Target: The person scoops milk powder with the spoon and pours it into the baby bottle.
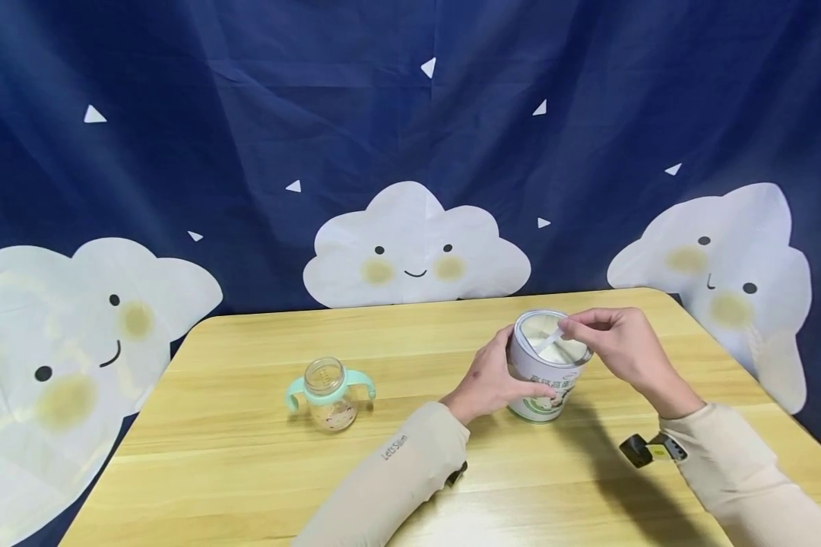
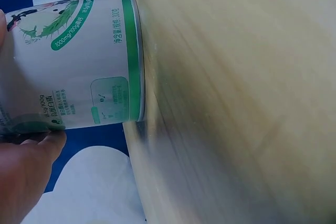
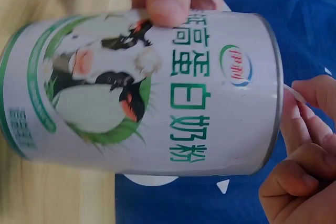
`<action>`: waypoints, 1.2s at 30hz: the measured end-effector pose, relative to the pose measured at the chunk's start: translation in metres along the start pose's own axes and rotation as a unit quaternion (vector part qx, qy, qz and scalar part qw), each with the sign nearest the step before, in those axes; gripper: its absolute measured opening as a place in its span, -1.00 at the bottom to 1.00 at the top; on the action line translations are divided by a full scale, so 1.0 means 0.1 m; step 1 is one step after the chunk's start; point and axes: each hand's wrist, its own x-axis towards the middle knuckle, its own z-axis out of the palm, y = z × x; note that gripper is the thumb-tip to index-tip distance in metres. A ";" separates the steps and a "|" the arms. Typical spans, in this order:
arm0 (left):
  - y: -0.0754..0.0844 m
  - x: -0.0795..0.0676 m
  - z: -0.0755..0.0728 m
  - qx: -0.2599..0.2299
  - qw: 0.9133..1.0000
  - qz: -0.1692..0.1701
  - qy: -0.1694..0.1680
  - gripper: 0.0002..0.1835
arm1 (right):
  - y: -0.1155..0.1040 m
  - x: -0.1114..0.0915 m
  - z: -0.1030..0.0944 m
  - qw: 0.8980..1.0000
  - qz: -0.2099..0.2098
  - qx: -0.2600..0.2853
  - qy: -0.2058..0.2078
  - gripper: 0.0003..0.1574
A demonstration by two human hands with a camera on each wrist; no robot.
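One round white tin with green letters [image 1: 546, 372], one thin white scoop [image 1: 550, 340], one clear glass baby bottle with green handles [image 1: 329, 395], one wooden table [image 1: 246, 456], two hands.

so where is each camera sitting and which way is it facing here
Head: above the table, facing forward and down; shows both sleeves, left hand gripping the tin, right hand pinching a scoop.
Left wrist: low beside the tin; shows a thumb.
Right wrist: faces the tin's label; shows both hands' fingers.
All share the tin.
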 end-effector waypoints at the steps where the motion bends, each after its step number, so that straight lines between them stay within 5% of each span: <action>1: 0.00 0.00 0.00 -0.001 1.000 0.001 0.000 0.15 | 0.01 0.00 -0.01 1.000 0.012 0.013 -0.001 -0.67; 11: 0.02 -0.01 -0.02 -0.008 1.000 -0.014 -0.002 0.16 | 0.21 0.00 -0.20 0.977 0.156 0.147 -0.012 -0.83; 15: 0.01 0.00 -0.02 -0.010 1.000 -0.010 -0.006 0.15 | 0.31 -0.01 -0.25 0.943 0.171 0.286 -0.002 -0.81; 19: 0.01 0.01 -0.02 -0.009 1.000 -0.009 -0.008 0.15 | 0.36 -0.04 -0.28 0.920 0.179 0.348 0.009 -0.76; 25: 0.01 0.01 -0.02 0.002 1.000 -0.008 -0.007 0.15 | 0.39 -0.04 -0.29 0.921 0.190 0.341 0.013 -0.78; 32: 0.00 0.01 -0.01 0.003 1.000 -0.012 -0.008 0.14 | 0.38 -0.03 -0.28 0.933 0.188 0.306 0.015 -0.76; 36: -0.01 0.00 -0.01 0.005 1.000 -0.012 -0.007 0.14 | 0.38 -0.02 -0.27 0.930 0.189 0.314 0.015 -0.75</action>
